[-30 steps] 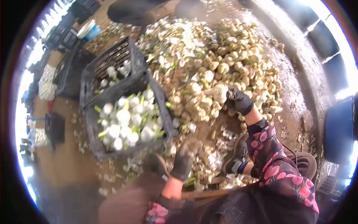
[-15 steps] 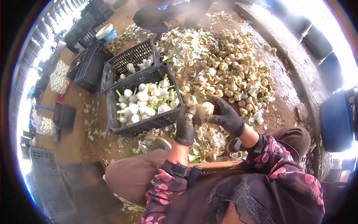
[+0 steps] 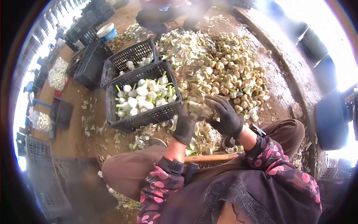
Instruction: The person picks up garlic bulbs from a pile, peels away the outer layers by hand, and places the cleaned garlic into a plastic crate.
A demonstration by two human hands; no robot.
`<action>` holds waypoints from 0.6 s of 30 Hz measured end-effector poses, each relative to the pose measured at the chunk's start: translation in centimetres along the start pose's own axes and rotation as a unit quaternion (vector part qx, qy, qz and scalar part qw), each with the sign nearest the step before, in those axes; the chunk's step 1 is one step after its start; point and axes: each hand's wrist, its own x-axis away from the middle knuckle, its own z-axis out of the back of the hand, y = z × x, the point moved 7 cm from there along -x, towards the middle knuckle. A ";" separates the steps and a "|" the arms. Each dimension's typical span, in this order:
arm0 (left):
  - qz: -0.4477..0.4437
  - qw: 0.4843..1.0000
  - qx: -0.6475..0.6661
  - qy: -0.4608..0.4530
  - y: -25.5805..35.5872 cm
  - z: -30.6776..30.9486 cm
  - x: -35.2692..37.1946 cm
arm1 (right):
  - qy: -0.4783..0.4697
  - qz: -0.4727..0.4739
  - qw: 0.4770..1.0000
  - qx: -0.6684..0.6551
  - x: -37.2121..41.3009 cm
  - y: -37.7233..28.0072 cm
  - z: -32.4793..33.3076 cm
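Both my hands wear dark gloves and meet in front of the crate, over the floor. A garlic bulb [image 3: 203, 109] with a thick pale stem lies between them, slightly blurred. My left hand [image 3: 185, 125] is closed around its stem side. From the other side, the curled fingers of my right hand [image 3: 226, 117] press on the bulb and partly hide it. Just beyond, a large heap of unpeeled garlic bulbs [image 3: 227, 74] covers the ground. To the left, white peeled garlic [image 3: 140, 98] with short green stems fills a black plastic crate [image 3: 145, 122].
Behind the full crate stands a second black crate [image 3: 130, 54] with a few bulbs. Stripped garlic skins [image 3: 182, 46] are piled ahead, and more skins [image 3: 207, 140] lie below my hands. Another person's legs [image 3: 153, 18] show at the top. A blue tub [image 3: 332, 119] stands at right.
My right hand has moved in closer to my left, and its fingers now curl farther over the bulb. The garlic has turned so that its stem lies more sideways. The view has shifted slightly.
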 end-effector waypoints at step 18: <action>0.087 0.984 0.138 -0.072 -2.8 -2.4 0.2 | 0.028 -0.465 0.525 -0.712 6.3 6.7 -10.0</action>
